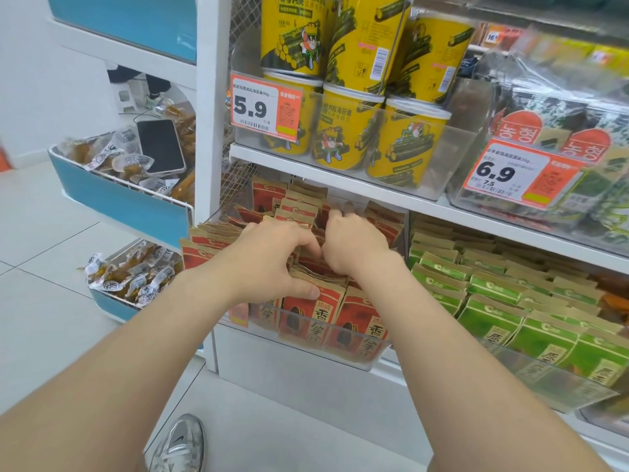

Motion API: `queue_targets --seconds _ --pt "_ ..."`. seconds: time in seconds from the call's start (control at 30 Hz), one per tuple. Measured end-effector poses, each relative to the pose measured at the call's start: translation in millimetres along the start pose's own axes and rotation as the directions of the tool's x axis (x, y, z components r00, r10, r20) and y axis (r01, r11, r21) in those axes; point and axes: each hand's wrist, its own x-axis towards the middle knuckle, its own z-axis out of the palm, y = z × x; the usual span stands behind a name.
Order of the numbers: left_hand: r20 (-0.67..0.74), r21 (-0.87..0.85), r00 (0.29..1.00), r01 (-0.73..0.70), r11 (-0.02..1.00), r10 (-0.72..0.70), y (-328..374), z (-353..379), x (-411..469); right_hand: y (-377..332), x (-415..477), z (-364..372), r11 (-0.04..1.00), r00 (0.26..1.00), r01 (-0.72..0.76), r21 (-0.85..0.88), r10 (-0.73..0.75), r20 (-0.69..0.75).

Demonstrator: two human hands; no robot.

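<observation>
Nearest, a silver sneaker [180, 441] stands on the white floor. Beyond it, on the lower shelf, a clear bin [377, 352] holds upright red sunflower-seed packets [306, 315]. The left hand [272, 260] pinches a bunch of them, thumb on the near side and fingers curled over the tops. The right hand [354, 243], just beside it, has its fingers tucked down among packets farther back; I cannot tell whether it grips any. Green packets [490, 321] fill the bin to the right. Yellow tubs [343, 131] stand on the shelf above.

Red-and-kraft seed packets [308, 311], upright, packed in clear shelf bin [354, 361].
</observation>
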Motion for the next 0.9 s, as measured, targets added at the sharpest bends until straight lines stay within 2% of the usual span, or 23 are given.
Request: queue_targets --seconds 0.2,0.4,0.53,0.67,0.8,0.83,0.9 --pt "-0.017 0.0 0.999 0.027 1.0 -0.027 -1 2 -1 18 15 0 0.988 0.996 -0.015 0.151 0.001 0.094" --pt "0.036 0.192 0.999 0.016 0.981 -0.023 12 6 2 24 0 0 0.989 0.991 0.02 0.147 -0.039 0.13" --pt "-0.067 0.307 0.996 0.082 0.948 -0.064 23 12 8 46 -33 -6 0.971 0.998 0.032 0.237 -0.044 0.046" --pt "-0.105 0.341 0.988 0.146 0.929 -0.117 37 19 17 70 -64 -16 0.978 0.991 0.065 0.198 -0.087 0.104" --pt "0.11 0.307 0.982 0.114 0.945 -0.154 52 18 26 74 -74 -12 0.986 0.992 0.083 0.145 -0.096 0.081" --pt "0.127 0.279 0.981 0.108 0.954 -0.149 54 15 26 75 -74 -9 0.99 0.993 0.091 0.103 -0.099 0.069" --pt "0.045 0.188 0.992 0.107 0.976 -0.117 54 9 26 78 -75 -4 0.993 0.992 0.096 0.062 -0.101 0.071"
